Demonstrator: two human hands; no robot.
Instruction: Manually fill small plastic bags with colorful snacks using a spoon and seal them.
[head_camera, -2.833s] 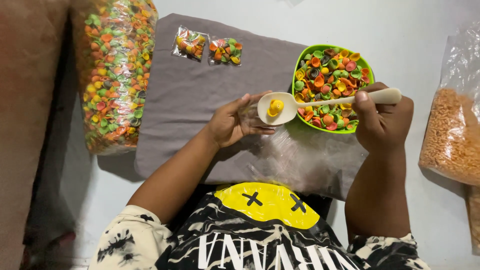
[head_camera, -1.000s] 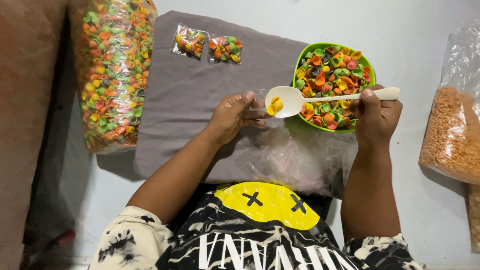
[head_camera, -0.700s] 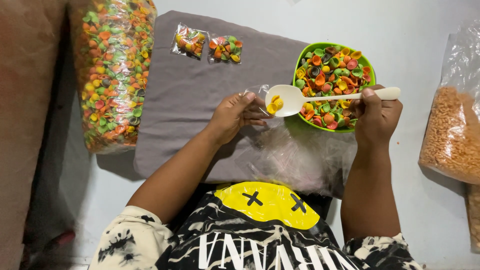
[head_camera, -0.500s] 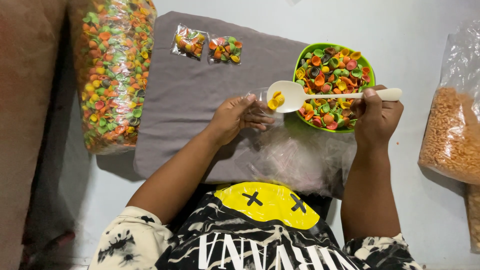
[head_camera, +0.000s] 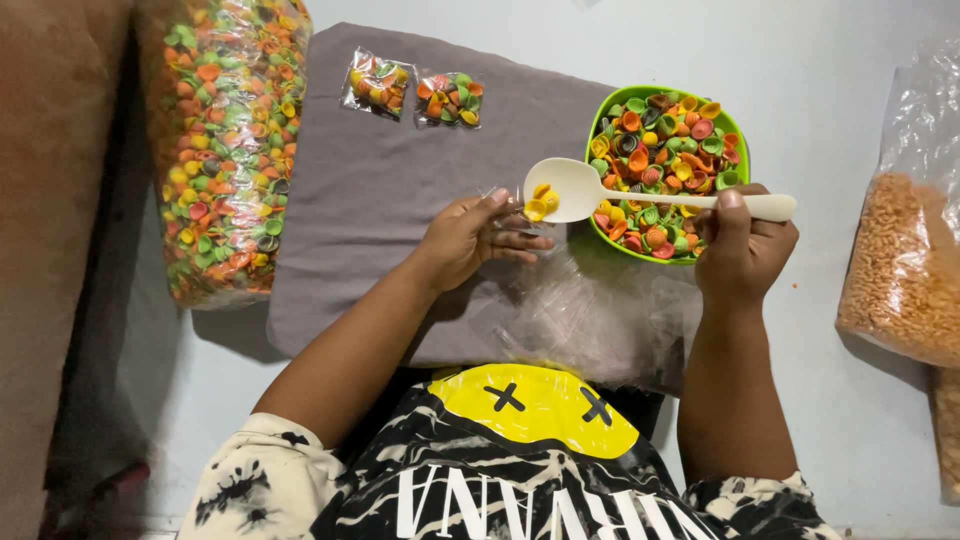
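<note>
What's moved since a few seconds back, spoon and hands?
The cream plastic spoon in the right hand has tipped toward the small clear plastic pouch held by the left hand; its yellow shell pieces slid to the bowl's edge. Green bowl of coloured shells and the two filled packets are unmoved.

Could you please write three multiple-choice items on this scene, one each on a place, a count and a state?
1. Where does the green bowl sit?
A. At the grey cloth's right edge
B. On the big bag of shells
C. On the person's lap

2. How many small filled packets lie on the cloth?
A. One
B. Two
C. Four

3. What is the right hand doing?
A. Resting flat
B. Holding the white spoon
C. Holding a bowl

A: it stands beside the cloth. B: two lie side by side. B: the fingers grip the handle.
</note>
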